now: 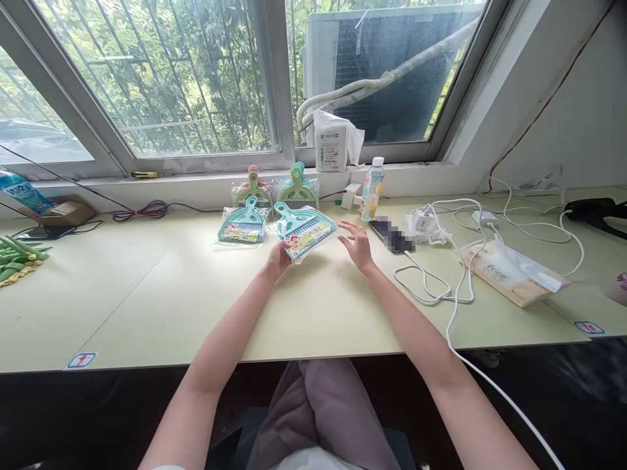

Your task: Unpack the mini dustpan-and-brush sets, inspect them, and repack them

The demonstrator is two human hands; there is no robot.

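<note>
My left hand [279, 258] grips the lower left corner of a teal dustpan and brush set [306, 232] in clear wrapping with a printed label. The set is tilted just above the table. My right hand [356, 245] is off its right end, fingers spread and holding nothing. A second teal dustpan set [241, 223], also wrapped, lies to the left. Behind these, a green and red group of dustpans [253, 188] and a green and teal group [297, 188] lean against the wall below the window.
Right of my hands are a drink bottle [373, 189], a phone [390, 235], white cables [435, 297] and a tissue pack [514, 271]. A cardboard box [73, 212] and green stalk-like items [19, 258] sit at the left. The table's front edge [323, 358] runs above my lap.
</note>
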